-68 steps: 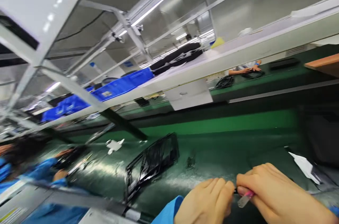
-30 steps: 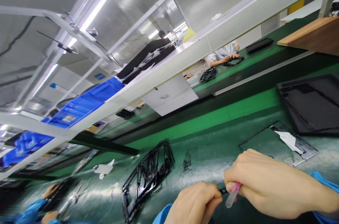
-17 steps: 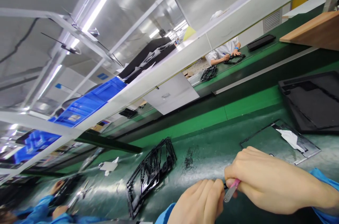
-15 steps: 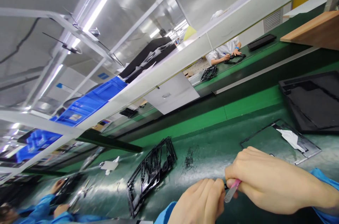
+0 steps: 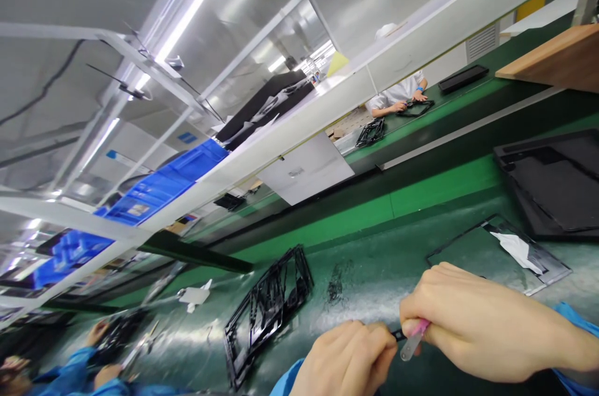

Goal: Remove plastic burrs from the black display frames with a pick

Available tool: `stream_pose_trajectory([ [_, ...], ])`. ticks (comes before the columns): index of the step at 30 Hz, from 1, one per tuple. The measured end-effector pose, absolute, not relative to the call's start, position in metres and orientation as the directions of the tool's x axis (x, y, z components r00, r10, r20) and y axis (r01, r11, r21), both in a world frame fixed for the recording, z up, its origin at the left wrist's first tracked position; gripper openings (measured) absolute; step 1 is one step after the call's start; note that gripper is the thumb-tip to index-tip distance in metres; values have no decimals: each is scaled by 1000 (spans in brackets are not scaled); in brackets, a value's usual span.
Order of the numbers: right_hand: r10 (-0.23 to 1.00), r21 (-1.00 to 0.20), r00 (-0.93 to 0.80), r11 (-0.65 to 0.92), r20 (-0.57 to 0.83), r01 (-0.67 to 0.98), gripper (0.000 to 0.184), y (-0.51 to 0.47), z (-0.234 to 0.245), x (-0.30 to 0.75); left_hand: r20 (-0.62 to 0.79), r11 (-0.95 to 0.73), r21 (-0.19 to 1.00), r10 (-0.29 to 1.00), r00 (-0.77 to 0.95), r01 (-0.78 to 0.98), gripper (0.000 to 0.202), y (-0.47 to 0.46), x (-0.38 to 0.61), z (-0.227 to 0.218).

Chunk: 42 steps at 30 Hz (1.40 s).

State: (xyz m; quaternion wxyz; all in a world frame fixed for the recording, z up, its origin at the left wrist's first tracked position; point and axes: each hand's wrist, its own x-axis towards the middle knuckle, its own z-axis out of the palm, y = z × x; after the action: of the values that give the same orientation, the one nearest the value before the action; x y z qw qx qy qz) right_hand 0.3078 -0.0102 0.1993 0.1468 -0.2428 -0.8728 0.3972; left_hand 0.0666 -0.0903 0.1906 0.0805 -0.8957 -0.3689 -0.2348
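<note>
Near the bottom of the view, my right hand (image 5: 472, 324) is closed around a small pink tool with a translucent grey, rounded end (image 5: 412, 345). A small hole shows in that end; whether it has a blade, I cannot tell. My left hand (image 5: 349, 358) is closed just to its left, fingers pinched on a narrow black strip (image 5: 398, 335). The strip bridges the gap between both hands, and most of it is hidden. Beyond my right hand, a thin rectangular black-edged frame (image 5: 449, 254) lies flat on the green bench (image 5: 369, 296), with crumpled white paper (image 5: 517, 251) on it.
Several thin black frames (image 5: 269, 312) lean together left of my hands. Black scraps (image 5: 334, 284) lie on the bench. A black tray (image 5: 556, 181) stands at right. A co-worker in blue sleeves (image 5: 77, 362) works at far left; another person (image 5: 397, 100) sits across.
My hands have moved slightly apart, so more of the black strip shows between them. The view has shifted a little. The person across has moved a hand at their frame.
</note>
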Motion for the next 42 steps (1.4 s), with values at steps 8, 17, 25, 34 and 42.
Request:
stream_pose_trajectory([
  [8, 553, -729, -830, 596, 70, 336, 24, -9, 195, 307, 314, -682, -297, 591, 743, 668, 33, -85, 79, 208],
  [17, 558, -751, -828, 566, 46, 340, 24, -9, 198, 312, 369, -683, -175, 622, 691, 709, 27, -80, 80, 202],
  [25, 540, -750, -839, 580, 64, 316, 24, -9, 199, 311, 444, -624, 251, 753, 485, 740, 17, -87, 65, 188],
  [34, 590, -516, -784, 740, 192, 431, 31, -30, 168, 301, 240, -479, -43, 847, 475, 877, 20, -85, 81, 193],
  [42, 516, -271, -708, 856, 483, 439, 38, -24, 109, 296, 330, -429, -13, 851, 409, 903, 14, -79, 88, 164],
])
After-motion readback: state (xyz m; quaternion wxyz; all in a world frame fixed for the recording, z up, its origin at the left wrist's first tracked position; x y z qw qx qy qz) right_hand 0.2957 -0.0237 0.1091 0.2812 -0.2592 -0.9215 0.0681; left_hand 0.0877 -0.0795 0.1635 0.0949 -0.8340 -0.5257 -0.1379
